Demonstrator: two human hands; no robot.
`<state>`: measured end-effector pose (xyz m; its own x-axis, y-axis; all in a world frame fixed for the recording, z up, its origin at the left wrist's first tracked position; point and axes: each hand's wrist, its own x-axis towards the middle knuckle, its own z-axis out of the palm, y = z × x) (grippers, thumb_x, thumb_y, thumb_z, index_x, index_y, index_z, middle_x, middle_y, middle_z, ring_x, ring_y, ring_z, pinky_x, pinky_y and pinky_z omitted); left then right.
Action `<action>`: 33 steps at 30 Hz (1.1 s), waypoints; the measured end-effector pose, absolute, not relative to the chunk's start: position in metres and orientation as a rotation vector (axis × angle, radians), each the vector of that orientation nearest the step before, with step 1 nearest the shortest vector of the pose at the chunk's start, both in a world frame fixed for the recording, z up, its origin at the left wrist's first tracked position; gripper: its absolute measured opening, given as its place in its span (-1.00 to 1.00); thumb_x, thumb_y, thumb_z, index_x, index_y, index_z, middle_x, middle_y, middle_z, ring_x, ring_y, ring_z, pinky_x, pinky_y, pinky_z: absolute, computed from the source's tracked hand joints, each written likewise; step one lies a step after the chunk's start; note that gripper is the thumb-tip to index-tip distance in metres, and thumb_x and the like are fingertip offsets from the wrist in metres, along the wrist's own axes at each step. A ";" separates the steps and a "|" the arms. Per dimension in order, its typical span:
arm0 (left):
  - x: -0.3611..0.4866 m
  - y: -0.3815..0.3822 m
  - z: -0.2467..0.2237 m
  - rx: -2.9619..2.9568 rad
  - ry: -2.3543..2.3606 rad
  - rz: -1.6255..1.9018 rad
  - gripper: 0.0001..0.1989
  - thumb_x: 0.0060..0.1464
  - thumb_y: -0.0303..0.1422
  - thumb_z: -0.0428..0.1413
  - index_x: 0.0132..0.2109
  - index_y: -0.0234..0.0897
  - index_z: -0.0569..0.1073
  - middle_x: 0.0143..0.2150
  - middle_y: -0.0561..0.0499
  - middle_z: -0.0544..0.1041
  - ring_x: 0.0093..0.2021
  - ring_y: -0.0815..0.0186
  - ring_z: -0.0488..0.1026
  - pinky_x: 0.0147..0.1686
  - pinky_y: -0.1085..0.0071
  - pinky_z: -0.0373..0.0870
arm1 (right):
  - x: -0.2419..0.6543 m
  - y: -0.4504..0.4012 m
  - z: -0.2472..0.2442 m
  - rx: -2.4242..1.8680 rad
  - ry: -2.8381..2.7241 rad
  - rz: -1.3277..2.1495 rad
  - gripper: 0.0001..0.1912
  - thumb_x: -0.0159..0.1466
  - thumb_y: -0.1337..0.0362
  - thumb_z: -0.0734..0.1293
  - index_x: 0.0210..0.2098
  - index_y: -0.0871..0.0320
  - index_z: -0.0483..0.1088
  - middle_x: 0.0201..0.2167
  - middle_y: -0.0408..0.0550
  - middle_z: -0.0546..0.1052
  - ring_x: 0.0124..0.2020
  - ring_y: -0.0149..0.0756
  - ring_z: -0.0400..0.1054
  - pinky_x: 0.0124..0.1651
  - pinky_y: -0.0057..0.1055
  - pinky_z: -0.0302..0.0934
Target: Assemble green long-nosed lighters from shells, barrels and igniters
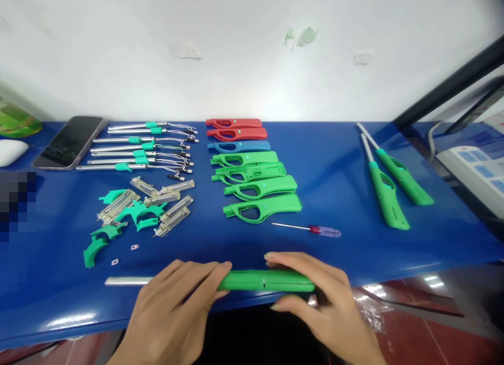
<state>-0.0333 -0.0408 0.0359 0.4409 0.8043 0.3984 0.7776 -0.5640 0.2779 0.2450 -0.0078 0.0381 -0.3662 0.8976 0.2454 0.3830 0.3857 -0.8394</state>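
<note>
A green long-necked lighter (252,281) lies crosswise at the table's front edge, its silver tube (128,281) pointing left. My left hand (173,307) is wrapped over the lighter where handle and tube meet, hiding that part. Around the handle's right end, my right hand (323,302) grips with thumb below and fingers above. Just beyond lies a screwdriver (315,229) with a clear purple and red handle. Green handle shells (271,205) are lined up behind it. Left of these are clear fuel tanks (173,220) and teal triggers (94,249).
Several metal tubes with wires (118,154) lie at the back left, beside a phone (71,143). Red shells (236,123) and a blue shell (240,146) sit near the wall. Two assembled green lighters (388,197) rest at right, near a black bar (452,81).
</note>
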 end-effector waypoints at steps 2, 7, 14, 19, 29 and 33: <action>-0.037 -0.045 0.033 2.589 1.482 0.764 -0.59 0.42 -0.56 0.08 0.31 -0.19 0.46 0.06 0.06 0.69 -0.04 0.31 0.62 0.24 0.22 0.29 | 0.249 -0.007 0.040 -1.141 -1.917 0.928 -0.69 0.42 0.07 0.46 0.14 -0.14 0.57 0.00 -0.26 0.74 -0.03 -0.35 0.68 0.08 -0.53 0.53; -0.039 -0.050 0.032 2.564 1.482 0.781 -0.53 0.40 -0.57 0.09 0.36 -0.16 0.41 0.08 0.08 0.68 -0.02 0.32 0.60 0.25 0.25 0.31 | 0.250 -0.007 0.040 -1.190 -1.884 0.923 -0.84 0.46 0.11 0.43 0.00 -0.18 0.62 -0.09 -0.36 0.76 -0.11 -0.38 0.70 -0.03 -0.60 0.52; -0.033 -0.049 0.030 2.641 1.527 0.586 -0.53 0.51 -0.29 0.04 0.48 -0.09 0.31 0.12 0.02 0.64 0.00 0.23 0.59 0.11 0.23 0.40 | 0.243 -0.005 0.043 -1.252 -1.650 1.108 -0.89 0.43 0.11 0.44 -0.09 -0.13 0.64 -0.37 -0.33 0.73 -0.41 -0.43 0.66 -0.24 -0.63 0.51; -0.032 -0.043 0.030 2.812 1.448 0.513 -0.46 0.47 -0.51 -0.05 0.50 -0.16 0.28 0.08 -0.04 0.64 -0.06 0.24 0.59 0.05 0.23 0.37 | 0.241 -0.004 0.042 -1.258 -1.500 1.269 -0.81 0.53 0.14 0.32 -0.06 -0.04 0.59 -0.53 -0.30 0.64 -0.56 -0.42 0.58 -0.41 -0.58 0.48; -0.025 -0.034 0.050 2.537 1.406 0.649 -0.57 0.41 -0.53 -0.06 0.26 -0.14 0.49 0.00 0.05 0.68 -0.09 0.33 0.63 -0.04 0.39 0.51 | 0.243 -0.002 0.038 -1.142 -1.785 1.056 -0.75 0.28 0.07 0.58 -0.08 -0.03 0.65 -0.17 -0.15 0.75 -0.18 -0.26 0.68 -0.07 -0.45 0.55; -0.026 -0.034 0.049 2.482 1.375 0.654 -0.60 0.38 -0.52 -0.03 0.25 -0.15 0.48 0.01 0.00 0.67 -0.09 0.29 0.65 -0.11 0.40 0.57 | 0.243 -0.005 0.036 -1.118 -1.779 1.070 -0.82 0.32 0.09 0.55 -0.12 -0.04 0.68 -0.29 -0.18 0.75 -0.25 -0.27 0.68 -0.13 -0.44 0.56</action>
<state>-0.0261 -0.0343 0.0488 0.4601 0.8457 0.2706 0.7435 -0.5335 0.4033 0.2429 -0.0049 0.0363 -0.3246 0.9314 0.1646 0.2911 0.2639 -0.9196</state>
